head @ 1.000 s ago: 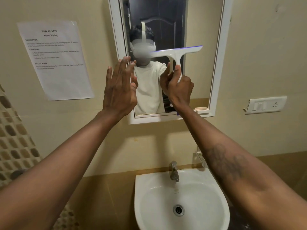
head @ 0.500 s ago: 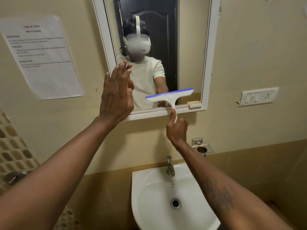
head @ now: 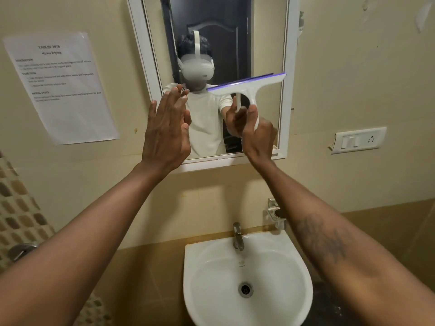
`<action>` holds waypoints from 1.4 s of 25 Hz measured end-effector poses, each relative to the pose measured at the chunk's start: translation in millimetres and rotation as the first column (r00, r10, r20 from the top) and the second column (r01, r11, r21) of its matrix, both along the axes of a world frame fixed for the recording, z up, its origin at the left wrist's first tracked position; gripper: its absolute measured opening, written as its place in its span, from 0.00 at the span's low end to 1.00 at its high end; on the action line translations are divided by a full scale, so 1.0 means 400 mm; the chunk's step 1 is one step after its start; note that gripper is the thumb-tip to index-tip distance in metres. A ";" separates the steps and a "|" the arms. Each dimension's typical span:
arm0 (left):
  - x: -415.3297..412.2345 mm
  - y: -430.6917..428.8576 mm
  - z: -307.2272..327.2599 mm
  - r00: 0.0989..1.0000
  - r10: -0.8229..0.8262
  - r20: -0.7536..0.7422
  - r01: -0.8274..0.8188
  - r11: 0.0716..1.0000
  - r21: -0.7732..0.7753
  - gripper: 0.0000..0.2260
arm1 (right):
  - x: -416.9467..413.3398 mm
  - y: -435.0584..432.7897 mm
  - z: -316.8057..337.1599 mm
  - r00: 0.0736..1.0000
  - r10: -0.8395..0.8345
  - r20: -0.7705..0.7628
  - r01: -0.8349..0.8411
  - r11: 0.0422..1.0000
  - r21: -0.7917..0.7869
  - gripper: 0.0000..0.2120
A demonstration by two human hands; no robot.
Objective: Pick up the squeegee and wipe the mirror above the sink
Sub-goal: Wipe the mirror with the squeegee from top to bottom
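Raised from the frame's lower edge, right hand (head: 257,135) grips the squeegee (head: 247,89) handle, blade across the mirror (head: 268,43) at upper centre; left hand (head: 166,135) flat, fingers spread. Wiping underway; next, likely another downward pull.

Taped to the wall left of the mirror (head: 211,78), there's a white paper sheet (head: 62,88) with printed text. Top line reads "TASK ID:" followed by a number too blurred to make out. Right under it, "Mirror Wiping". Further down the same sheet, bold headings: "DESCRIPTION", then what looks like "TASK GOAL", then "INITIAL STATE". The small print beneath each heading is too soft to read. To the right of the mirror, the switch plate (head: 359,140) shows no lettering I can read.
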State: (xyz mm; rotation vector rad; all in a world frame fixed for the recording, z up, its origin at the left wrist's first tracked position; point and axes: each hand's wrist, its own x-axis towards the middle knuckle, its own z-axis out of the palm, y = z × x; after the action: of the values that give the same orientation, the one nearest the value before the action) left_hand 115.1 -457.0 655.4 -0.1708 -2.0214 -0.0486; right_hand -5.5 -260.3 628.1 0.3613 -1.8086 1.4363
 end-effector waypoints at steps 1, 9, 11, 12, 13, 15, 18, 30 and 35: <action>-0.003 0.005 0.005 1.000 0.000 -0.004 0.000 1.000 -0.004 0.31 | -0.013 0.007 0.031 1.000 -0.013 0.005 0.013 1.000 0.006 0.28; -0.025 0.031 0.001 1.000 -0.002 -0.017 0.002 1.000 -0.017 0.31 | -0.050 0.010 -0.090 0.987 0.028 0.155 -0.029 1.000 0.004 0.30; -0.024 0.031 -0.012 1.000 0.004 0.000 -0.004 1.000 -0.023 0.31 | -0.037 0.009 -0.136 0.981 0.027 0.192 -0.026 1.000 -0.010 0.30; -0.023 0.031 -0.019 1.000 0.004 0.009 -0.004 1.000 -0.022 0.31 | -0.031 0.007 -0.153 0.977 0.024 0.213 -0.021 1.000 -0.018 0.30; -0.022 0.031 -0.025 1.000 0.002 0.016 -0.002 1.000 -0.018 0.31 | -0.025 0.006 -0.170 0.973 0.028 0.230 -0.022 0.999 -0.026 0.30; -0.016 0.034 -0.034 1.000 -0.003 0.023 0.004 1.000 -0.008 0.31 | -0.017 0.004 -0.211 0.970 0.068 0.234 -0.056 0.997 -0.057 0.29; -0.002 0.037 -0.045 1.000 -0.011 0.026 0.011 1.000 -0.004 0.31 | 0.001 0.010 -0.266 0.962 0.135 0.236 -0.116 0.989 -0.090 0.32; 0.044 0.018 -0.083 0.999 0.006 0.045 -0.006 1.000 0.012 0.31 | 0.064 0.018 -0.381 0.888 0.094 0.449 -0.087 0.996 -0.037 0.34; 0.062 0.033 -0.095 0.999 -0.013 0.047 0.011 0.999 0.042 0.31 | 0.097 0.025 -0.360 0.872 0.001 0.489 -0.049 0.995 0.085 0.35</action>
State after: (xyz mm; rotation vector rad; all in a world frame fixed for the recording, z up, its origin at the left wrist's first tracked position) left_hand 139.7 -443.9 617.4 -0.1565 -2.0650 -0.1036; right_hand 33.2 -250.2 483.9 0.0630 -2.2883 1.5607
